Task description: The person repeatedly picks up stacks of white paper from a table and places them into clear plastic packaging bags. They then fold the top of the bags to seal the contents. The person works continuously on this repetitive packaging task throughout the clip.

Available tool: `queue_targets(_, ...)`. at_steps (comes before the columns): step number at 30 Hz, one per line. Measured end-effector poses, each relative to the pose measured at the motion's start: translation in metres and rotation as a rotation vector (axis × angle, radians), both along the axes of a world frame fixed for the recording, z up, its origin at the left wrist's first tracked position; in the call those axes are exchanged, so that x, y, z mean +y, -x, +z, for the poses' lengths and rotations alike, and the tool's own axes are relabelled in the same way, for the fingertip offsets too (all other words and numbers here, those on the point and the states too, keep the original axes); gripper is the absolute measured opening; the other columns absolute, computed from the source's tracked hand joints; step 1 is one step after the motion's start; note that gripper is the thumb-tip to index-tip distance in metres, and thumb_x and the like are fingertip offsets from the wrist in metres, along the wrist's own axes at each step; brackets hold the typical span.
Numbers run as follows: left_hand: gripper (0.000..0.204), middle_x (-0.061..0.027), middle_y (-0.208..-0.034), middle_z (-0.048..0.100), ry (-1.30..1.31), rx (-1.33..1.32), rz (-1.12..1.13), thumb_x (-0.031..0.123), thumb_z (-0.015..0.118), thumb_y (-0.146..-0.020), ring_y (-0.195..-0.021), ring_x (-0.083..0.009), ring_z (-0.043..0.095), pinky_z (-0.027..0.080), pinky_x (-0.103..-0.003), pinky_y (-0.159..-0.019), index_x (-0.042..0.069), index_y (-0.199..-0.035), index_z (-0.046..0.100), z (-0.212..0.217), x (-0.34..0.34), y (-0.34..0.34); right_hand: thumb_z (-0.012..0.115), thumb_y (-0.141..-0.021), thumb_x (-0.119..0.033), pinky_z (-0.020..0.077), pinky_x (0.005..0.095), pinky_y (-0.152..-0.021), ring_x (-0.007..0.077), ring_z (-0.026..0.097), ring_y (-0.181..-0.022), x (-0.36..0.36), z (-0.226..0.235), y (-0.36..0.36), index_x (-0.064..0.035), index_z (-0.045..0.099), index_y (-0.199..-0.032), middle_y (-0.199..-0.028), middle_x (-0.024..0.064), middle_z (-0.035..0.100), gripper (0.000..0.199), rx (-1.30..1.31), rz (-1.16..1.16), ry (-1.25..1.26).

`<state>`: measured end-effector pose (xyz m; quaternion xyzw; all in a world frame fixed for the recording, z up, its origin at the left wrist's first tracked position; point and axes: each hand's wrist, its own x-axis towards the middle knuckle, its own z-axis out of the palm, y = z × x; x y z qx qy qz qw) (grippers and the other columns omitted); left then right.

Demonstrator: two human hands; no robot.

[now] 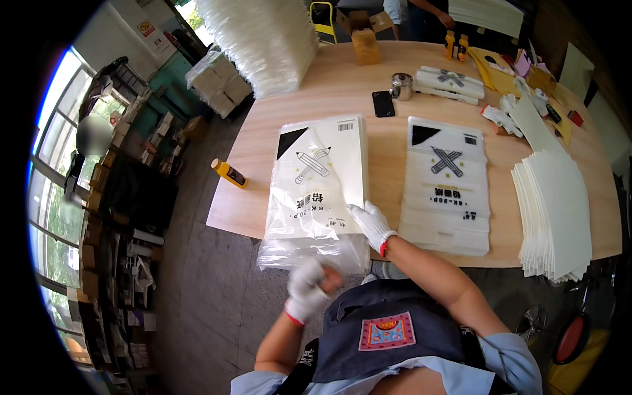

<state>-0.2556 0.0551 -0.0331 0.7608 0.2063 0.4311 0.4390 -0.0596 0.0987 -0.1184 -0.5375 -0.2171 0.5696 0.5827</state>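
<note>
A clear plastic bag [299,249] with a pencil print lies on the table before me, with white paper sheets inside. Its loose end hangs past the near table edge. My right hand [370,227], in a white glove with a red cuff, rests against the bag's right side with its fingers stretched out onto it. Just off the bag's near end is my left hand [308,289], gloved too. Motion smears its fingers, so its grip is unclear. To the right lies a flat pile of printed plastic bags [447,224]. Farther right a fanned stack of white sheets [553,210] reaches the table edge.
An orange-yellow bottle [229,174] lies at the table's left. Beyond are a black phone [383,104], a metal mug [401,87], rolled printed bags [447,84] and white gloves [503,118]. A tall white stack [263,46] rises at far left. Another person's arm [431,8] shows behind.
</note>
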Motion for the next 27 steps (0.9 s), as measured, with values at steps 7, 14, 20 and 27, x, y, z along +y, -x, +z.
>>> queue_targets(7, 0.045, -0.0155, -0.140, 0.038, -0.432, 1.077, 0.173, 0.030, 0.053, -0.089, -0.131, -0.0328, 0.032, 0.027, -0.044, -0.106, 0.016, -0.131, 0.047, -0.011, 0.127, -0.033, 0.067, -0.084, -0.027, 0.0481, 0.0279, -0.067, 0.0118, 0.058, -0.082, 0.003, -0.001, -0.007, 0.0012, 0.056, -0.107, -0.094, 0.0103, 0.063, 0.038, 0.055, -0.055, -0.039)
queue_targets(14, 0.046, -0.0069, -0.122, 0.053, -0.588, 1.134, 0.082, 0.030, 0.068, -0.076, -0.110, -0.0294, 0.049, 0.039, -0.045, -0.094, 0.014, -0.117, 0.055, -0.006, 0.129, -0.083, 0.063, -0.086, -0.022, 0.0509, 0.0261, -0.054, 0.0125, 0.062, -0.063, -0.140, 0.008, -0.016, -0.0002, 0.057, -0.110, -0.085, 0.0092, 0.067, 0.033, 0.094, 0.552, 0.069)
queue_targets(20, 0.033, -0.0117, -0.093, 0.065, -0.376, 0.904, -0.364, 0.024, 0.064, -0.076, -0.095, -0.0319, 0.059, 0.047, -0.039, -0.083, 0.015, -0.108, 0.062, -0.048, 0.021, -0.233, 0.059, -0.086, -0.022, 0.0527, 0.0248, -0.060, 0.0140, 0.064, -0.066, -0.211, -0.008, -0.068, 0.0019, 0.056, -0.112, -0.087, 0.0097, 0.067, 0.036, -0.034, 0.082, 0.219)
queue_targets(27, 0.019, -0.0115, -0.096, 0.067, -0.290, 0.955, -0.553, 0.024, 0.059, -0.073, -0.088, -0.0290, 0.062, 0.048, -0.038, -0.078, 0.016, -0.087, 0.070, -0.130, 0.021, -0.302, 0.059, -0.088, -0.024, 0.0514, 0.0246, -0.060, 0.0139, 0.063, -0.068, -0.262, -0.024, -0.067, -0.0023, 0.057, -0.111, -0.087, 0.0088, 0.066, 0.031, 0.072, -0.231, 0.187)
